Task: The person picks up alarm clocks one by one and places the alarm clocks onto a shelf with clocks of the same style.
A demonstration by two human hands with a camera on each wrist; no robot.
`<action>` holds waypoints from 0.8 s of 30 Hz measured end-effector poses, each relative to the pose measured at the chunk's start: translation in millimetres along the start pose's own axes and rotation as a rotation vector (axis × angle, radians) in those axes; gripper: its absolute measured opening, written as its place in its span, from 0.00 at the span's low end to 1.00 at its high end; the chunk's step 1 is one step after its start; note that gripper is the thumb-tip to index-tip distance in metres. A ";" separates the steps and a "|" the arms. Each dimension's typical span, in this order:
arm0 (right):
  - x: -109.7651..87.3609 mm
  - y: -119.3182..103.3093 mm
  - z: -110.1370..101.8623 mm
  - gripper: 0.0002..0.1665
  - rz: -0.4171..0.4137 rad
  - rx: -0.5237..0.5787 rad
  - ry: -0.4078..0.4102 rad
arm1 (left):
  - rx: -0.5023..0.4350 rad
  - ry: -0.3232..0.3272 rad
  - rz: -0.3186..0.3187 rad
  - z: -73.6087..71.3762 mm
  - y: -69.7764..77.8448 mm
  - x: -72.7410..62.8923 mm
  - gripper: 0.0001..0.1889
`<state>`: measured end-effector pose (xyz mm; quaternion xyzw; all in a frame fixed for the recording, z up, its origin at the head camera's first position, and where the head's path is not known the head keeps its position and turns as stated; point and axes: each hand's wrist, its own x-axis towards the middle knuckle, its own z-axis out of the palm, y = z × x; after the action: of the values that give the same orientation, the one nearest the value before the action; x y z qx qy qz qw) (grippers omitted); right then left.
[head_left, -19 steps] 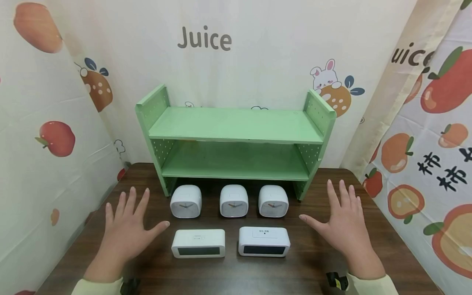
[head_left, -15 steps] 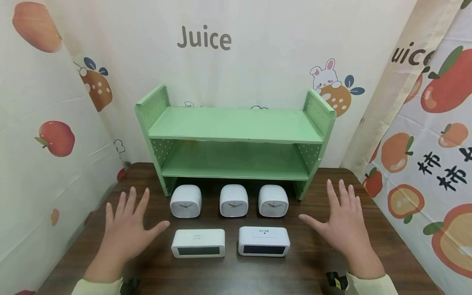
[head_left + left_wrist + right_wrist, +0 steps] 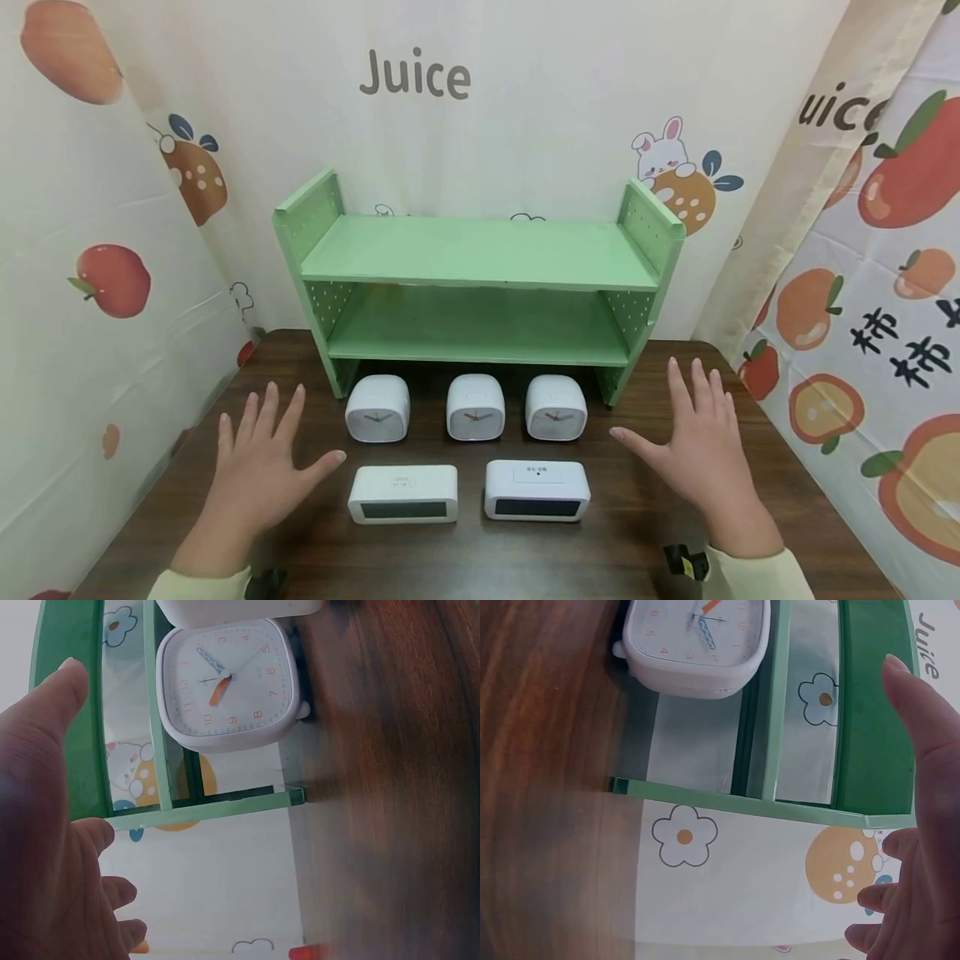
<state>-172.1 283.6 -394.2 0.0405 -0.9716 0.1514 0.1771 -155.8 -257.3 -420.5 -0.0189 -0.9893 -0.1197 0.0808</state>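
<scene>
My left hand (image 3: 258,475) is spread with straight fingers at the left of the table, holding nothing. On the right my right hand (image 3: 701,458) is spread the same way, thumb pointing inward. Between them stand three white rounded analog clocks in a row: a left one (image 3: 378,408), a middle one (image 3: 476,407) and a right one (image 3: 556,407). In front of these lie two white oblong digital clocks, one left (image 3: 402,494) and one right (image 3: 537,491), with dark displays. The left wrist view shows the left analog clock (image 3: 229,682) beyond my thumb; the right wrist view shows the right one (image 3: 697,645).
A green two-tier shelf (image 3: 480,254) with perforated side panels stands behind the clocks, both tiers bare. The brown wooden table (image 3: 480,558) carries everything. Fruit-printed curtains (image 3: 525,100) hang behind and at both sides.
My right hand has shifted very slightly up and to the right. The head view has tilted a little downward. The clocks and shelf stay in place.
</scene>
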 end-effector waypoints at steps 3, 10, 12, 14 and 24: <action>4.7 0.4 -4.1 0.76 0.004 0.012 0.012 | -0.008 0.003 0.002 0.8 -0.2 -0.4 0.62; 15.7 0.3 -16.2 0.74 0.055 0.112 0.019 | -0.021 -0.012 0.012 0.5 -1.1 -3.3 0.62; 19.5 1.1 -18.7 0.72 0.080 0.151 0.002 | -0.042 -0.023 0.020 0.1 -0.6 -4.2 0.62; 24.7 2.1 -20.4 0.70 0.097 0.212 -0.029 | -0.070 -0.039 0.031 0.2 0.4 -4.7 0.61; 72.4 1.0 -35.5 0.57 0.152 0.678 -0.226 | -0.187 -0.112 0.090 0.4 19.7 -6.0 0.57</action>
<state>-228.1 293.7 -336.9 0.0409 -0.8798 0.4724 0.0333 -148.9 -238.2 -417.3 -0.0774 -0.9750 -0.2064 0.0285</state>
